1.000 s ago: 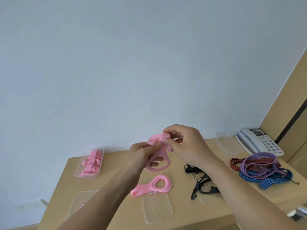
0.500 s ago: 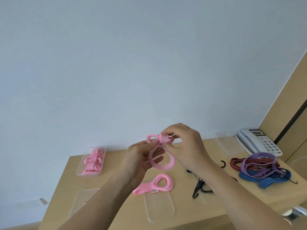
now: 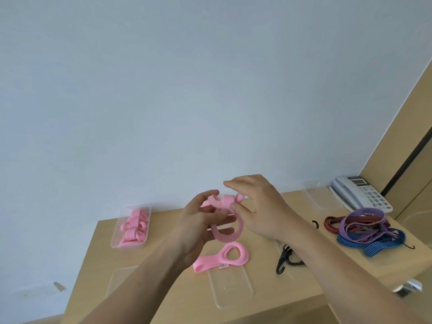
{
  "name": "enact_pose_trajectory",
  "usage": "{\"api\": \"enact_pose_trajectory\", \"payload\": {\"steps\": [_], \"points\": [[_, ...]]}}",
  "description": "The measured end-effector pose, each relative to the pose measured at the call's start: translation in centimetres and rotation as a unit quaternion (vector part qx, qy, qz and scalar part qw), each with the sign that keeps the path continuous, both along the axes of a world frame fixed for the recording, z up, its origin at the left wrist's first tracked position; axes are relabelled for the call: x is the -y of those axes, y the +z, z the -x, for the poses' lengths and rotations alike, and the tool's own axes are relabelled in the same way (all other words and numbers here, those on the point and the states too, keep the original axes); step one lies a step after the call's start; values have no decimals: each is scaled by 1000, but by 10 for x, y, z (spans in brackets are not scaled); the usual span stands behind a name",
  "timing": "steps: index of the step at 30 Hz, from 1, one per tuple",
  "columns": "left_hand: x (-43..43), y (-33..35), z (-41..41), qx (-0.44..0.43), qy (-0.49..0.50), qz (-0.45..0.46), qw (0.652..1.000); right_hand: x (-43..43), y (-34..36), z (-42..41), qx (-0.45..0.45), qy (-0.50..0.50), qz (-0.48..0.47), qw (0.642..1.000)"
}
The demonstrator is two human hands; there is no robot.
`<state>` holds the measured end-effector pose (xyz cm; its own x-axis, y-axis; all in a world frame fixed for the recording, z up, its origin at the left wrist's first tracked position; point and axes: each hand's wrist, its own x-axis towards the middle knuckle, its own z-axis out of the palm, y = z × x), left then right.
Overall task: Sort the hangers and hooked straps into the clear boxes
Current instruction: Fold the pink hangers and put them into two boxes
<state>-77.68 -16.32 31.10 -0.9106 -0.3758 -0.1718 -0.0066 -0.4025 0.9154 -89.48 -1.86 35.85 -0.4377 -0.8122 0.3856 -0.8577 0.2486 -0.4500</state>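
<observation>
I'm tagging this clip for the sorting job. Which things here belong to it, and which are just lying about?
Belongs to the job: held pink hanger, gripped by the left hand; loose pink hanger; clear box of pink hangers; empty clear box; flat clear lid; coloured hooked straps; black hooked strap.
Just lying about: telephone.

I am not making out any legible writing anywhere. A small white sticker (image 3: 223,267) with red marks is sitting on the strap of the pink hanger (image 3: 233,253) lying toward the front edge of the desk (image 3: 102,249), too small to read. The telephone (image 3: 361,195) at the desk's far right corner is showing a keypad (image 3: 374,197) and display (image 3: 357,181), both too blurred to read.
</observation>
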Motion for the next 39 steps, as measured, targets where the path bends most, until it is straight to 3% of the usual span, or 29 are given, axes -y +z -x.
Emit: {"api": "enact_pose_trajectory", "payload": {"steps": [3, 11, 17, 24, 32, 35, 39], "points": [[10, -3, -7, 4, -10, 9, 1000, 11, -3, -4, 13, 24, -68, 997], [35, -14, -21, -25, -83, -72, 994, 30, -27, -28, 36, -1, -7, 999], [42, -36, -13, 4, -71, -100, 992, 41, -61, -28, -20, 10, 24, 999], [59, -68, 16, 61, -4, -129, 990, 51, -109, 9, 56, 62, -24, 996], [79, -108, 59, 164, 31, -73, 983, 79, -156, 67, 132, 53, -36, 989], [87, -120, 74, 205, 51, -47, 976, 90, -175, 94, 120, 46, -51, 990], [95, -140, 97, 294, 113, 88, 945, 111, -192, 127, 117, 43, -72, 990]]}}
